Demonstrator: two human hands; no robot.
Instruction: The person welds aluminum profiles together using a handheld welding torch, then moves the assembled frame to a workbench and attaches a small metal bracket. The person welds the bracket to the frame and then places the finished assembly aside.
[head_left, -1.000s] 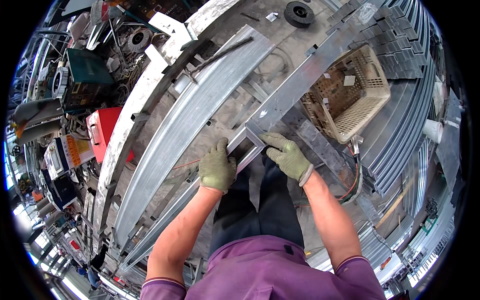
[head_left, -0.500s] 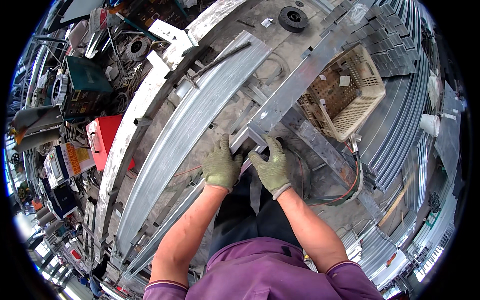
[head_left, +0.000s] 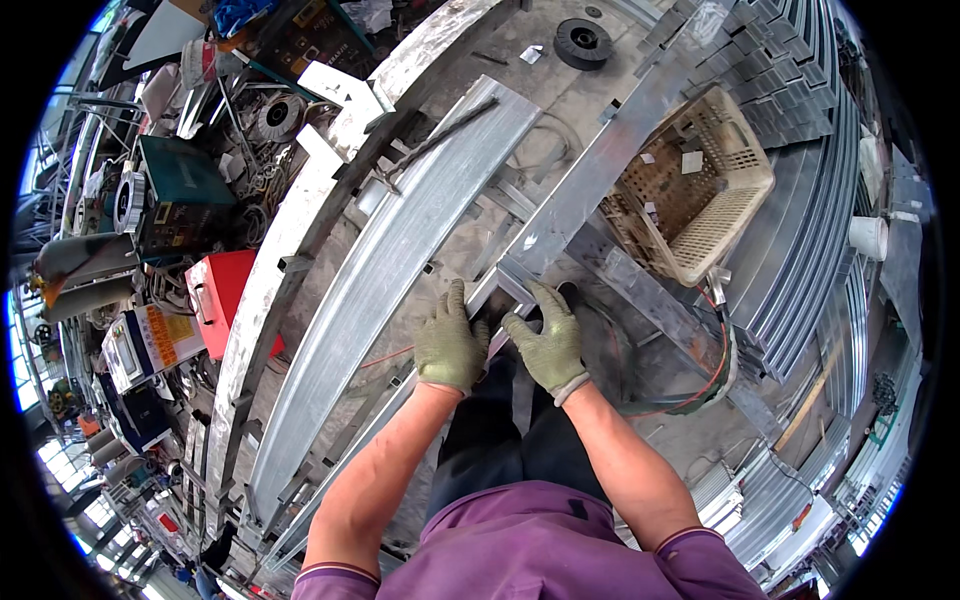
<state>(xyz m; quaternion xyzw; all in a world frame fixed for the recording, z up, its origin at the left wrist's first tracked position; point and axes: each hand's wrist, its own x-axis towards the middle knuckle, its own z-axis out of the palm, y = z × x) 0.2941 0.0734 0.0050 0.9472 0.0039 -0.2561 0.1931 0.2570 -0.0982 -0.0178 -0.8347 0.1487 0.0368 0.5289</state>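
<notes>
Both my hands wear olive-green work gloves and are at a small, bent piece of silvery metal channel (head_left: 513,280). It lies at the near end of a long flat steel beam (head_left: 590,185). My left hand (head_left: 451,342) is at the left end of the channel piece, its fingers pointing forward and its thumb side partly hidden. My right hand (head_left: 548,342) is closed round the right end, thumb on the near side and fingers on the far side. The gloves cover part of the piece, so its whole shape does not show.
A beige plastic crate (head_left: 745,200) stands right of the beam, with stacked metal profiles (head_left: 800,260) beyond it. A wide galvanised channel (head_left: 400,240) lies to the left. A red box (head_left: 218,305) and a green machine (head_left: 185,195) stand farther left. Hoses (head_left: 722,365) run at right.
The view has shifted slightly. My hands remain at the bent channel piece, with the right fingers a little farther round its end.
</notes>
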